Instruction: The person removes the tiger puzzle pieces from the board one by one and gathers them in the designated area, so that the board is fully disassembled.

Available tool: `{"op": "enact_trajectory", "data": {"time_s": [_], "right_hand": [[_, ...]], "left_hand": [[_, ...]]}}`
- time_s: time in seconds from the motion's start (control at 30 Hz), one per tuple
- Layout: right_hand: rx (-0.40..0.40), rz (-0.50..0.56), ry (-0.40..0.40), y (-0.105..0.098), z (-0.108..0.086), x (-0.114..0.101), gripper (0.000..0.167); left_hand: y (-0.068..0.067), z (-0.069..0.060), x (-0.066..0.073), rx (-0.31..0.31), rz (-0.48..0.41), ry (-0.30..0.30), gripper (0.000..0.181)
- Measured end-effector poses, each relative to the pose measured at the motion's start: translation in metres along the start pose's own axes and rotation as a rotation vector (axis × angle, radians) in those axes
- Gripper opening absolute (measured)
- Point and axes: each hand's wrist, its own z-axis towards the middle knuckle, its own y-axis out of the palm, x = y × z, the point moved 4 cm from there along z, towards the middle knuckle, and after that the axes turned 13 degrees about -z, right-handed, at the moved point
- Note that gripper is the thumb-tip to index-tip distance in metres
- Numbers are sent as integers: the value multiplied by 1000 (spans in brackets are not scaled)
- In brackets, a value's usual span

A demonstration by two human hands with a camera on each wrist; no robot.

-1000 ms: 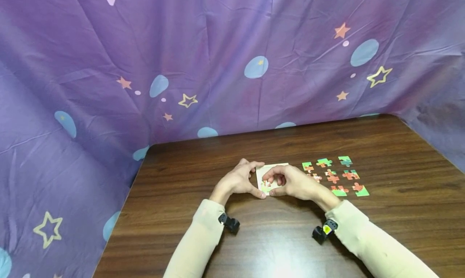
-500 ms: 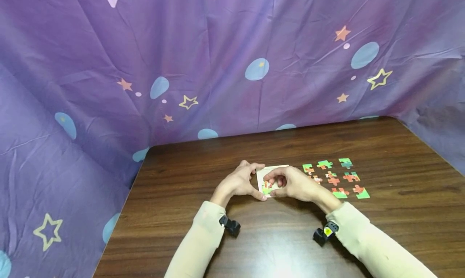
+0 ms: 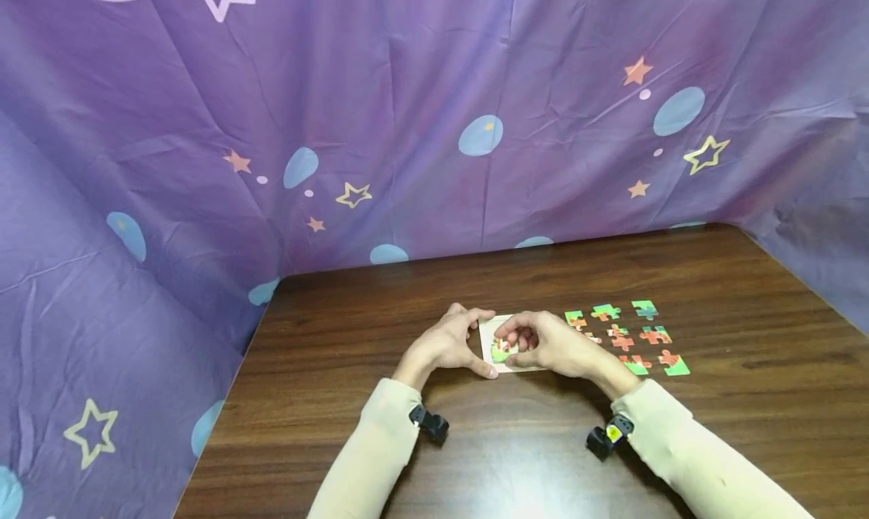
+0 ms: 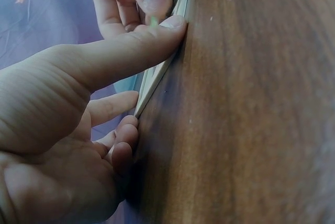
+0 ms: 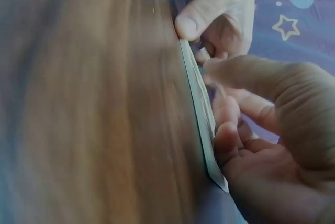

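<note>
A small pale square puzzle board [image 3: 490, 327] lies flat on the table in the head view. My left hand [image 3: 444, 343] holds it by its left side, thumb at the near corner and fingers at the far one. Over the board, my right hand [image 3: 553, 345] pinches a green, red and white puzzle piece [image 3: 500, 351] between thumb and fingers, at the board's near left corner. In the left wrist view my left thumb [image 4: 141, 51] rests on the board's edge. The right wrist view shows the board [image 5: 198, 98] edge-on; fingers mostly hide the piece there.
Several loose puzzle pieces [image 3: 621, 338] lie spread in rows to the right of the board. The brown wooden table [image 3: 366, 308] ends at a purple curtain [image 3: 421, 149] behind and at the left.
The puzzle piece has shifted and turned slightly at the board's near left corner, still in my right fingers. My left hand keeps its hold. The head view has tilted up a little.
</note>
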Motion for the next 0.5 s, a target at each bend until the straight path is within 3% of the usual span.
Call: {"op": "enact_trajectory", "data": {"time_s": [0.17, 0.5], "right_hand": [[48, 36, 12, -21, -4, -5, 44], [274, -21, 45, -101, -37, -19, 39]], "left_hand": [[2, 0, -1, -1, 9, -5, 107], [1, 0, 0, 0, -6, 8, 106]]}}
